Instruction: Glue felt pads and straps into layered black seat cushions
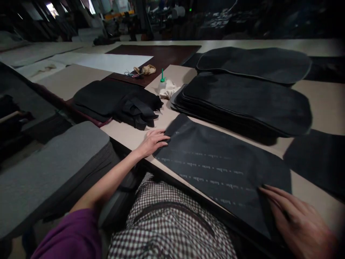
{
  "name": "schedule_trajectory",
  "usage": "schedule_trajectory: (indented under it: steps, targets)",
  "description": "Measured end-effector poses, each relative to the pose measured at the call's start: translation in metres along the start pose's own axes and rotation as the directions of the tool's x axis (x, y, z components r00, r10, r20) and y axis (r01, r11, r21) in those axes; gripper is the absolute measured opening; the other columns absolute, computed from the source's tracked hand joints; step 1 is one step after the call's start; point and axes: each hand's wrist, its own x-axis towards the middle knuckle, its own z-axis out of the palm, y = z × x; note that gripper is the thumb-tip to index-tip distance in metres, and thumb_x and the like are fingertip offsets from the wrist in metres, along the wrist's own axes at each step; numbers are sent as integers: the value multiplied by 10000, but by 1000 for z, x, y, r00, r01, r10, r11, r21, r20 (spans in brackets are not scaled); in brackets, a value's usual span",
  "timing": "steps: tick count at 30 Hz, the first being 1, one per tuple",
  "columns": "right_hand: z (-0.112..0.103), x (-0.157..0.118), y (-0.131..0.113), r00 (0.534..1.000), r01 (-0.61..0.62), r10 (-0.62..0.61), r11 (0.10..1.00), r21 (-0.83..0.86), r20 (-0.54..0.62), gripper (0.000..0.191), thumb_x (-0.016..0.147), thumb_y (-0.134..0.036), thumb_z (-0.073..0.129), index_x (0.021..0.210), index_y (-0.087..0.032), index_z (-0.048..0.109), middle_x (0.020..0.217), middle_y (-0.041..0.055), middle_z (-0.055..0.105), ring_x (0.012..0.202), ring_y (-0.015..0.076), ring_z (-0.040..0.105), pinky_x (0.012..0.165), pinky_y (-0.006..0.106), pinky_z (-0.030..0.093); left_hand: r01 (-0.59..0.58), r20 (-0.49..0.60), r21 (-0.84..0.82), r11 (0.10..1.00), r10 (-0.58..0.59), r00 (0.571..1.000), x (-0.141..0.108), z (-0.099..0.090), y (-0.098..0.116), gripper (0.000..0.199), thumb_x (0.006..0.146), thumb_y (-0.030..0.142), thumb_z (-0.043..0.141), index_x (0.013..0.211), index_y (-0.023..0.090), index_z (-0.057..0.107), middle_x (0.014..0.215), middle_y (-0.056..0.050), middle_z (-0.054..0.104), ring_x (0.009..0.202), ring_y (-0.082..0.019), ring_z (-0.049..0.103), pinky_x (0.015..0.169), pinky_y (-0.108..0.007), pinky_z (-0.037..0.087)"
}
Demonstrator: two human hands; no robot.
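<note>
1. Open and almost flat, the left hand [154,142] puts its fingertips on the left end of a black flat sheet with rounded corners and rows of pale printed marks [210,162]; it does not close around it.
2. Long fingers of the right hand [298,216] reach onto the sheet near its other end. Its thumb is not clear, so I cannot tell if it pinches the edge.
3. Under the sheet is a long beige-topped table [125,136], and the sheet lies along its near edge.
4. Just beyond the sheet stands a thick stack of black rounded pieces [248,99], with one more black rounded piece [253,63] behind it.
5. To the left are a folded black pile [99,97], a small bottle with green nozzle [162,83] and a crumpled whitish cloth [169,89].
6. Farther, dark brown material [175,54] and white sheeting [107,63] cover parts of the surface.
7. At the left side, below the table, is a thick grey stack [54,169].
8. Behind everything, the room [172,21] is dim, with bright openings at upper left.
</note>
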Motion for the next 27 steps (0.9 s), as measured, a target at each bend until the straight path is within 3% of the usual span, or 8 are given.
schedule_trajectory:
  steps: [3, 11, 14, 16, 19, 22, 24, 27]
  targets:
    - [-4, 0, -2, 998, 65, -65, 998, -23, 15, 367, 1007, -522, 375, 1296, -409, 570, 1285, 82, 687, 1074, 354, 644, 901, 554, 520, -11, 17, -4, 1000, 11, 1000, 0, 1, 0, 330, 981, 365, 647, 1282, 244, 704, 1420, -124, 639, 1424, -273, 491, 1202, -540, 308]
    - [-7, 5, -4, 988, 151, -153, 984, -97, -13, 361, 1040, -434, 361, 1265, -304, 612, 1258, 50, 696, 1024, 288, 663, 840, 476, 576, 30, -10, 5, 1000, -29, 1000, -1, -2, -7, 322, 1052, 361, 485, 1266, 231, 689, 1545, -125, 515, 1454, -267, 452, 1196, -539, 369]
    - [-5, 3, -1, 987, 159, -162, 978, -136, -12, 377, 1040, -398, 358, 1290, -274, 611, 1277, 41, 685, 1052, 277, 648, 850, 450, 569, 132, -129, 35, 991, -127, 984, 5, -8, 12, 353, 1073, 345, 416, 1295, 198, 648, 1518, -148, 532, 1394, -256, 512, 1164, -518, 418]
    - [-3, 1, 1, 987, 156, -158, 976, -150, -4, 381, 1040, -373, 357, 1311, -266, 602, 1302, 35, 672, 1078, 274, 636, 877, 446, 562, 98, -150, 66, 993, -87, 985, 11, -6, 39, 377, 1080, 355, 401, 1340, 175, 607, 1507, -158, 543, 1401, -244, 503, 1181, -497, 400]
    - [-1, -4, 5, 988, 152, -147, 976, -153, 45, 397, 1044, -348, 333, 1342, -263, 582, 1328, 35, 655, 1070, 272, 627, 888, 448, 557, -116, 93, 53, 992, 111, 990, 24, 11, 89, 505, 1083, 445, 382, 1499, 172, 465, 1596, -141, 458, 1502, -218, 384, 1222, -447, 352]
    - [-3, -8, 5, 989, 128, -116, 980, -154, 87, 418, 1049, -379, 312, 1355, -254, 569, 1337, 51, 645, 1074, 291, 618, 896, 472, 547, -262, 326, 57, 963, 230, 917, 37, 37, 122, 748, 1020, 641, 394, 1606, 185, 300, 1681, -123, 310, 1573, -241, 241, 1249, -489, 277]
    - [-6, -7, 2, 991, 108, -94, 983, -148, 99, 431, 1052, -419, 309, 1351, -247, 568, 1340, 60, 641, 1091, 306, 611, 914, 489, 537, -266, 361, 129, 955, 205, 910, 40, 51, 126, 836, 985, 716, 370, 1621, 182, 269, 1701, -123, 250, 1589, -262, 184, 1263, -532, 201]
    - [-11, -3, -4, 989, 124, -113, 984, -129, 94, 437, 1055, -437, 297, 1325, -243, 581, 1310, 61, 657, 1070, 302, 617, 898, 479, 539, -206, 335, 247, 947, 116, 935, 35, 57, 113, 879, 966, 761, 321, 1621, 176, 281, 1705, -138, 229, 1588, -285, 178, 1268, -547, 133]
